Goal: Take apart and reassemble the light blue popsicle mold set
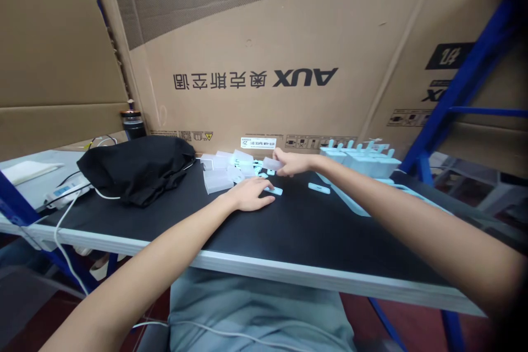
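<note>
My left hand (251, 193) rests low over the black tabletop, thumb and fingers around a small flat light blue plastic strip (275, 191). Further back, my right hand (292, 163) pinches a translucent white plastic piece (271, 163). Left of it lies a pile of translucent white plastic boxes (218, 180), with small light blue parts (256, 166) among them. A loose light blue strip (319, 188) lies to the right, below my right forearm. Beyond that forearm stand several light blue box-shaped containers (363, 160) with upright tabs, partly hidden by the arm.
A black cloth (138, 168) is heaped on the left, near a dark bottle (132, 125) and a white power strip (68, 190) with cables. A large cardboard sheet (256, 27) walls off the back. Blue rack posts (457, 77) frame the table (309, 242).
</note>
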Demonstrator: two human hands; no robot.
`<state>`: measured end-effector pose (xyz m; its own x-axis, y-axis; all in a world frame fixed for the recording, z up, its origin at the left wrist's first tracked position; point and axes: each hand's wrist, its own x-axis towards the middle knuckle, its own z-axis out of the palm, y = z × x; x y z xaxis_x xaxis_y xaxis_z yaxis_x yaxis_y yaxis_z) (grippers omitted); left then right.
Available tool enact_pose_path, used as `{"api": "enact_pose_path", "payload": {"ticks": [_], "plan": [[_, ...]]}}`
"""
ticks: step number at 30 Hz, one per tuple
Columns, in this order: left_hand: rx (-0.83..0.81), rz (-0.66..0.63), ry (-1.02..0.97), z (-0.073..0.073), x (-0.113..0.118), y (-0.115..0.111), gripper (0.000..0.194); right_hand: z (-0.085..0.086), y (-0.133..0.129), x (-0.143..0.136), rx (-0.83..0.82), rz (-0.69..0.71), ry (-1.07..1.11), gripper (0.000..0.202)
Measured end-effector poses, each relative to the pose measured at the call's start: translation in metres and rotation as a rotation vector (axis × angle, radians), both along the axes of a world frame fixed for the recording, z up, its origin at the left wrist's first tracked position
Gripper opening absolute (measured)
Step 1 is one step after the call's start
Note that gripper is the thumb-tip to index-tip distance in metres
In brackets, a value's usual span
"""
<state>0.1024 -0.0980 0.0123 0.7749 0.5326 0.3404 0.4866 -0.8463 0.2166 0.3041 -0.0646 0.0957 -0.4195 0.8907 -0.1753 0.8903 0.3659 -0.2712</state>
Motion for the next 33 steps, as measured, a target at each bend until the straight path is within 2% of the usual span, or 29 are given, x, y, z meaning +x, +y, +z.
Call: {"api": "enact_pose_path", "payload": {"ticks": [3, 5, 10, 14, 18, 23, 28, 33], "plan": [[-0.032, -0.075, -0.066, 0.002, 0.0, 0.0, 0.02, 0.015, -0.012, 0.014, -0.133, 0.032, -0.048, 0.045], [-0.109, -0.11, -0.137, 0.003, -0.001, -0.001, 0.02, 0.027, -0.019, 0.022, -0.17, 0.07, -0.112, 0.041], [-0.38, -0.107, -0.296, 0.0, -0.003, 0.002, 0.047, 0.044, -0.037, 0.019, -0.184, 0.122, -0.217, 0.034], [-0.476, -0.117, -0.352, -0.005, -0.002, 0.005, 0.056, 0.041, -0.043, 0.004, -0.155, 0.164, -0.263, 0.033], [-0.493, -0.115, -0.383, -0.006, -0.002, 0.007, 0.061, 0.036, -0.041, -0.011, -0.071, 0.244, -0.328, 0.035], [-0.515, -0.134, -0.391, -0.006, -0.003, 0.009, 0.062, 0.038, -0.044, -0.026, 0.021, 0.285, -0.341, 0.043], [-0.493, -0.13, -0.35, -0.004, -0.005, 0.009, 0.068, 0.041, -0.051, -0.039, 0.027, 0.296, -0.376, 0.048], [-0.456, -0.122, -0.33, -0.003, -0.005, 0.009, 0.075, 0.036, -0.05, -0.045, 0.018, 0.252, -0.373, 0.051]]}}
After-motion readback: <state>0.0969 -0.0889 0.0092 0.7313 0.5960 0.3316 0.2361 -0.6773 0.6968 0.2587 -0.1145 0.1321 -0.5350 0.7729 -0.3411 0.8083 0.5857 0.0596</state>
